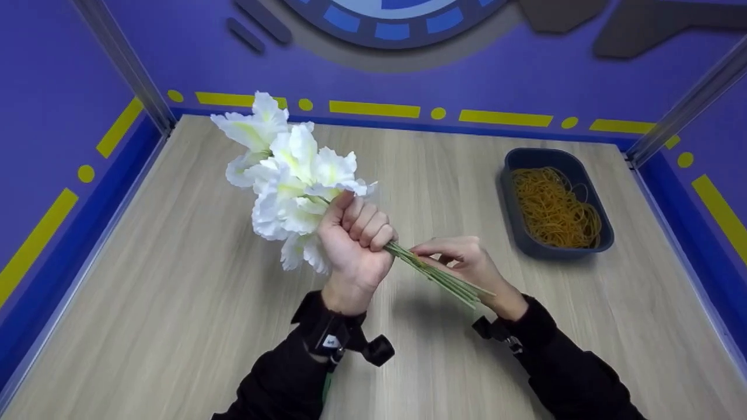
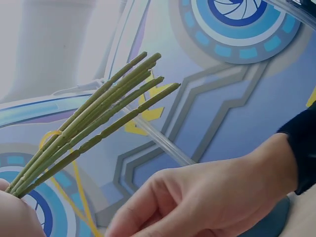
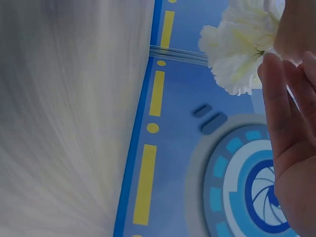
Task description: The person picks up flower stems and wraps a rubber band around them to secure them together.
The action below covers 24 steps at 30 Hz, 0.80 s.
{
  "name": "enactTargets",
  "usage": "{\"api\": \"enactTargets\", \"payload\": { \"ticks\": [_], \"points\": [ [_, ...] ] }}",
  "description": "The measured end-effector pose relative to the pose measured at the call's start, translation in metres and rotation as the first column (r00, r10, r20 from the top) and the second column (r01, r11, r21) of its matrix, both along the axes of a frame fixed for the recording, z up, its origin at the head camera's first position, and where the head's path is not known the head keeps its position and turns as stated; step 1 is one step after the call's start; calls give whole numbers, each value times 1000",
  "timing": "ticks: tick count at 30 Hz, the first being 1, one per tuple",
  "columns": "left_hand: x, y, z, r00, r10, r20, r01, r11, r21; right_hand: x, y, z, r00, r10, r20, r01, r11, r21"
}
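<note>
A bunch of white flowers (image 1: pixel 297 181) is gripped by my left hand (image 1: pixel 359 239), fingers curled round the stems just below the blooms. The green stems (image 1: pixel 449 280) stick out to the lower right. My right hand (image 1: pixel 467 262) is beside them, thumb and fingertips together. In the left wrist view a yellow rubber band (image 2: pixel 78 180) loops round the stems (image 2: pixel 94 123) and stretches down to the fingers of the right hand (image 2: pixel 212 197), which pinch it. The right wrist view shows the right hand (image 3: pixel 291 143) near the white petals (image 3: pixel 237 49).
A dark grey tub (image 1: pixel 513 233) stands at the right on the wooden table (image 1: pixel 233 350), with a heap of yellow rubber bands (image 1: pixel 554 210) inside. Blue and purple panels (image 1: pixel 385 87) with yellow marks surround the table at the back and sides.
</note>
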<state>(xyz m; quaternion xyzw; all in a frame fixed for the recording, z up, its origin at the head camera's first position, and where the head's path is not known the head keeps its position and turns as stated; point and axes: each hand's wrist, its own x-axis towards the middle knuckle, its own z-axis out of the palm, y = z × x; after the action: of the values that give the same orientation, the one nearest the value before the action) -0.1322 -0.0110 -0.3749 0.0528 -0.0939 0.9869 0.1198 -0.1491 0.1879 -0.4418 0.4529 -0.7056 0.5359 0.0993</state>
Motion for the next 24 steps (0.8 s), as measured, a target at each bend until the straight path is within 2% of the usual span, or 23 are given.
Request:
{"api": "enactTargets", "payload": {
  "ticks": [5,9,13,16,19,24],
  "points": [
    [-4,-4,1,999,38,-6,-38,999,30,10,-7,1,994,-47,-103,59,991,118],
    [-8,-6,-1,995,100,-5,-100,995,15,23,-16,4,984,-12,-176,47,979,198],
    [-14,-7,-6,985,173,9,-172,984,-37,38,-19,11,984,49,-171,1,960,281],
    [-18,-8,-11,972,236,-7,-235,967,-97,48,-19,19,994,43,-96,-11,950,311],
    [-20,-9,-16,954,291,-72,-299,940,-163,58,-16,28,1000,6,-30,4,947,320],
    [-20,-5,-25,922,304,-241,-363,894,-262,67,-11,40,997,-52,-58,67,954,294]
  ]
}}
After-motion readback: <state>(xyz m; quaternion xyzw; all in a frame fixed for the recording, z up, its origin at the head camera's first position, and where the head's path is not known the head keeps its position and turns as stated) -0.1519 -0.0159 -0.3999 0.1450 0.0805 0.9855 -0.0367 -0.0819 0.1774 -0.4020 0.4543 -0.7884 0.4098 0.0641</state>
